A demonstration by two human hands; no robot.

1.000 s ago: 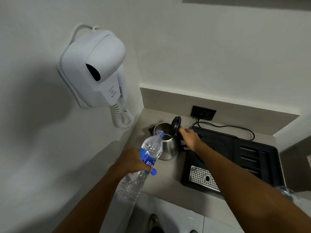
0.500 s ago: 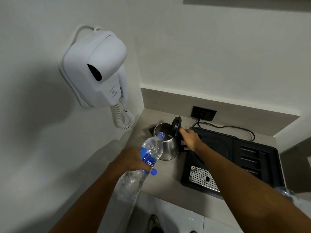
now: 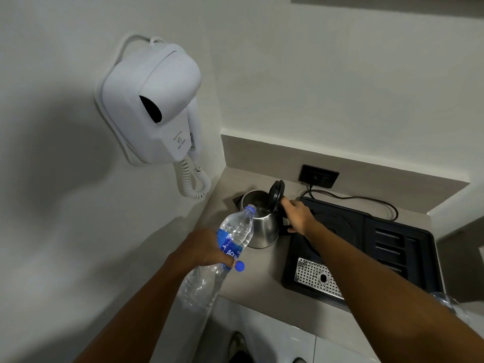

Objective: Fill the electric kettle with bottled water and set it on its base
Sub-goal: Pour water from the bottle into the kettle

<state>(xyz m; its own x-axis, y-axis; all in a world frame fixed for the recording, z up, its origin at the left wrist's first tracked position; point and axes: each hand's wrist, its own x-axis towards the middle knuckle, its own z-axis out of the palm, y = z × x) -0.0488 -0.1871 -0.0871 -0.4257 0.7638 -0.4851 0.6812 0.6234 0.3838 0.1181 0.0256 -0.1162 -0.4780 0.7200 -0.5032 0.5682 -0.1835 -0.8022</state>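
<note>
A steel electric kettle [image 3: 263, 227] stands on the beige counter with its black lid [image 3: 277, 195] hinged upright. My right hand [image 3: 297, 216] grips the kettle's black handle. My left hand [image 3: 203, 248] holds a clear water bottle [image 3: 233, 233] with a blue label, tilted so its open neck rests over the kettle's rim. The blue cap [image 3: 239, 266] is pinched under my left fingers. The kettle's round base [image 3: 337, 226] sits in the black tray to the right, partly hidden by my right forearm.
The black tray [image 3: 408, 250] has slotted compartments and a perforated metal drip grate [image 3: 317, 277]. A black wall socket [image 3: 319, 176] with a cord sits behind it. A white wall-mounted hair dryer [image 3: 152, 106] with a coiled cord hangs at left. A clear object [image 3: 445, 302] shows at the right edge.
The bottle's neck has shifted slightly closer over the kettle's opening. Both hands keep their grips and the kettle stays in place.
</note>
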